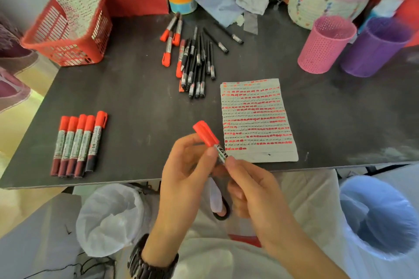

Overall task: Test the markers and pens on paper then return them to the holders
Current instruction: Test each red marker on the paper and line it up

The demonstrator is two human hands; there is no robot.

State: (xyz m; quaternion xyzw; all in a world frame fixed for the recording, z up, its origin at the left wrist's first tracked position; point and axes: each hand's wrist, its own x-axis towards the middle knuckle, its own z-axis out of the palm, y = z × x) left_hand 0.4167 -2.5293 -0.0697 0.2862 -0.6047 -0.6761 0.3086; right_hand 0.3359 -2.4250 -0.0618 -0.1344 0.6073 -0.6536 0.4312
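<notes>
Head view: the left hand (188,165) pinches the red marker (207,136) at the base of its cap while the right hand (251,186) grips the barrel lower down, just off the near-left corner of the paper (258,120). The cap looks seated; whether it is coming off or going on I cannot tell. Either way, move it straight along the barrel, not sideways, with fingers away from the tip. Only the paper's nearest strip is bare, so any stroke belongs there. The pink holder (324,45) and purple holder (374,50) stand beyond the paper's far-right corner
</notes>
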